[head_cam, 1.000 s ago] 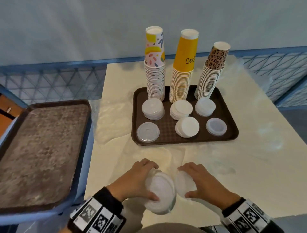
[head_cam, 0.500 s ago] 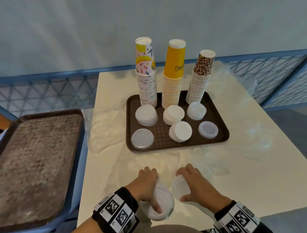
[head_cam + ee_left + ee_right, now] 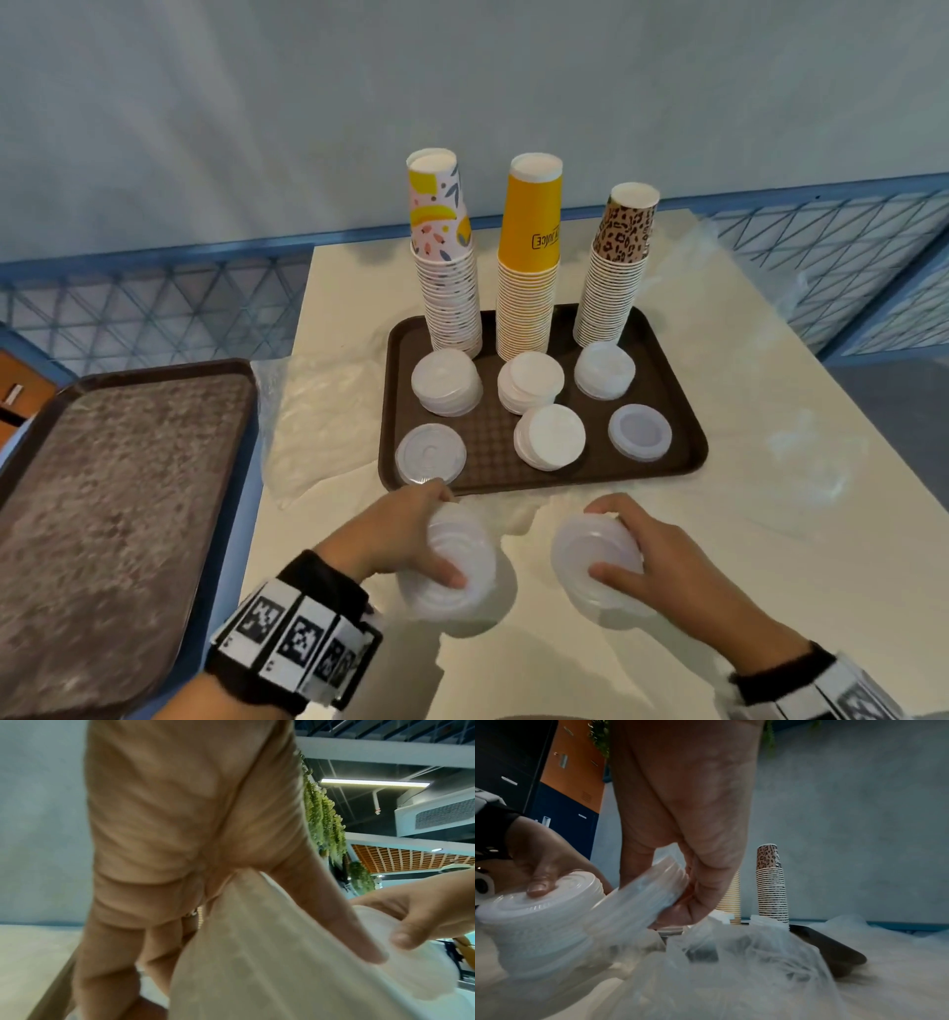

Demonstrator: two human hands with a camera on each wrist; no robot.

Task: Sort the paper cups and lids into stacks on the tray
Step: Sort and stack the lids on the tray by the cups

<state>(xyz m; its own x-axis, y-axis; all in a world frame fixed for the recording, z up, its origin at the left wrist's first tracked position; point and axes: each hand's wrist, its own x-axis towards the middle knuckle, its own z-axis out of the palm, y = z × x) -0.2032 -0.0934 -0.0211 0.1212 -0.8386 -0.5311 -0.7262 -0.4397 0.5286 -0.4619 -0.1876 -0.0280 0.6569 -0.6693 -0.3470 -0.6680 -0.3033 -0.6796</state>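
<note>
On the brown tray [image 3: 493,442] stand three cup stacks: floral [image 3: 447,288], yellow [image 3: 529,277] and leopard [image 3: 616,277]. In front of them sit several lid stacks, such as the white one [image 3: 549,437]. Just short of the tray's near edge, my left hand [image 3: 444,537] grips a stack of translucent lids [image 3: 462,575], thumb on top. My right hand [image 3: 603,539] grips a second, tilted lid stack [image 3: 580,555]. The right wrist view shows both stacks, right [image 3: 639,898] and left [image 3: 539,914], apart over crumpled plastic.
A second brown tray [image 3: 113,514] lies off the table's left side. Crumpled clear plastic wrap lies left of the tray [image 3: 318,411], on the right [image 3: 811,462] and under my hands [image 3: 744,953]. A blue mesh railing [image 3: 154,303] borders the table.
My hands held the lids close together near the table's front edge. They have moved apart and nearer the tray, each gripping its own stack of lids.
</note>
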